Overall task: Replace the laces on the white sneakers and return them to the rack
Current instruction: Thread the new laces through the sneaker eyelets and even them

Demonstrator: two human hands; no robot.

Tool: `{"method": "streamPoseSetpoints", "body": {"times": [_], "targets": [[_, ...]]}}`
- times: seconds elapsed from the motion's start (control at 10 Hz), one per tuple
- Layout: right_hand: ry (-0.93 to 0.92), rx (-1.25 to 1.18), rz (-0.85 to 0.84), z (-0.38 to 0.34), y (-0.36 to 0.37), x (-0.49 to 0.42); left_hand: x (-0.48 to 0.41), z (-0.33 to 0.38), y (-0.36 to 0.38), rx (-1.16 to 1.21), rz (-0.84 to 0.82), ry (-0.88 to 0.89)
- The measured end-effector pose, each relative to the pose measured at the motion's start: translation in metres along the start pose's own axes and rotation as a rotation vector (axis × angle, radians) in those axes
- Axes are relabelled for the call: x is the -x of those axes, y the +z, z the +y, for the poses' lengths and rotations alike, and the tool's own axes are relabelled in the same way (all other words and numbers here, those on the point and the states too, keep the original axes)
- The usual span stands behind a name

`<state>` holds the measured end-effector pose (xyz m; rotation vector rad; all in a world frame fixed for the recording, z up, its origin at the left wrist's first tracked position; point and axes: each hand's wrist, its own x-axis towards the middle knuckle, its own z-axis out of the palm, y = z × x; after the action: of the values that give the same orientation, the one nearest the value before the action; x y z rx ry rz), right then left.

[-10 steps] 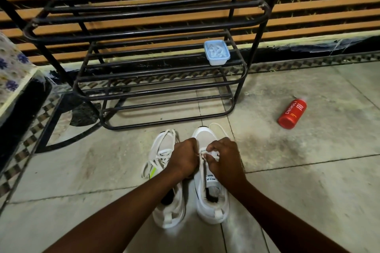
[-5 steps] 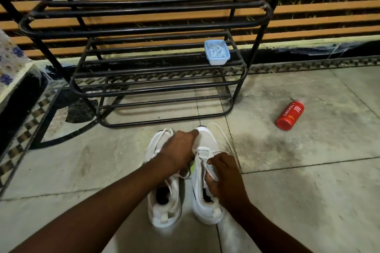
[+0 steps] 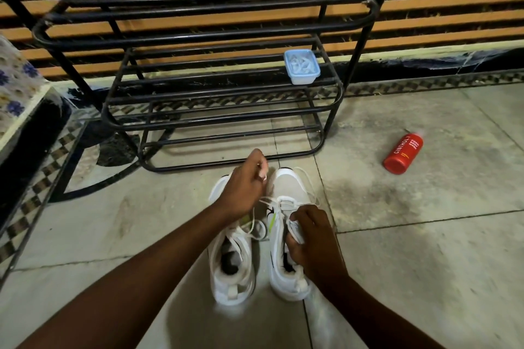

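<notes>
Grey floor tiles [image 3: 425, 235] run up to a black metal rack [image 3: 198, 37] against the slatted wall, with a small blue tub [image 3: 302, 66] on its middle shelf and a red bottle [image 3: 402, 153] lying well off to my right.

Both sneakers sit side by side on the tiles just in front of the rack, toes toward it. My left hand [image 3: 243, 190] is raised above the toe of the left sneaker [image 3: 232, 272], fingers curled and pinching the lace [image 3: 266, 201], which runs taut from the front eyelets of the right sneaker [image 3: 289, 187]. My right hand [image 3: 312, 238] is clamped on that sneaker's upper beside the tongue, holding it down.

I reckon the risk is pulling too hard or at a slant. That could drag the lace out uneven, or slide the sneaker if my right hand slackens. Loose loops from the left sneaker lie between the two and could snag. Neither sneaker is on the rack yet.
</notes>
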<state>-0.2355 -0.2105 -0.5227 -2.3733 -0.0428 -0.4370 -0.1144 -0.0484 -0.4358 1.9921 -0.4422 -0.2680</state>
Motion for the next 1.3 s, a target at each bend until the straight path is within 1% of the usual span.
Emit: {"method": "streamPoseSetpoints", "body": {"times": [0.1,0.2,0.3,0.4,0.5,0.6,0.7,0.8,0.9,1.0,1.1,1.2,1.3], "targets": [[-0.021,-0.008,0.007,0.002,-0.001,-0.003,-0.009,-0.012,-0.02,-0.745,-0.339,0.396],[-0.015,0.004,0.003,0.002,0.001,-0.003,-0.013,-0.012,-0.02,-1.068,-0.422,0.499],[0.0,-0.007,0.0,0.002,0.001,-0.002,-0.01,-0.015,-0.009,-0.928,-0.21,0.464],[0.035,-0.021,-0.005,0.004,-0.001,-0.002,-0.006,-0.003,0.004,0.027,0.049,0.01],[0.02,-0.009,-0.014,0.004,0.0,-0.002,-0.005,0.007,0.002,0.617,0.175,-0.257],[0.01,0.008,-0.023,0.004,0.003,-0.003,-0.01,-0.008,-0.02,-0.409,-0.096,0.238],[0.017,0.018,-0.021,0.005,0.003,-0.004,-0.01,-0.01,-0.025,-1.042,-0.47,0.371],[0.017,0.024,-0.022,0.006,0.003,-0.003,-0.004,-0.007,-0.018,-0.893,-0.275,0.415],[0.045,0.027,-0.016,0.005,0.002,-0.002,-0.005,0.009,-0.017,-0.193,0.024,0.072],[0.041,0.062,-0.023,0.004,0.002,-0.003,-0.009,0.035,-0.017,0.752,0.155,-0.257],[0.047,0.088,-0.024,0.004,0.003,-0.004,-0.009,0.021,-0.033,0.15,0.084,0.006],[0.04,0.079,-0.002,0.001,0.002,-0.004,-0.009,-0.008,-0.043,-0.899,-0.266,0.298],[0.021,0.064,0.015,-0.003,0.0,-0.004,-0.008,-0.011,-0.034,-1.016,-0.349,0.348]]}}
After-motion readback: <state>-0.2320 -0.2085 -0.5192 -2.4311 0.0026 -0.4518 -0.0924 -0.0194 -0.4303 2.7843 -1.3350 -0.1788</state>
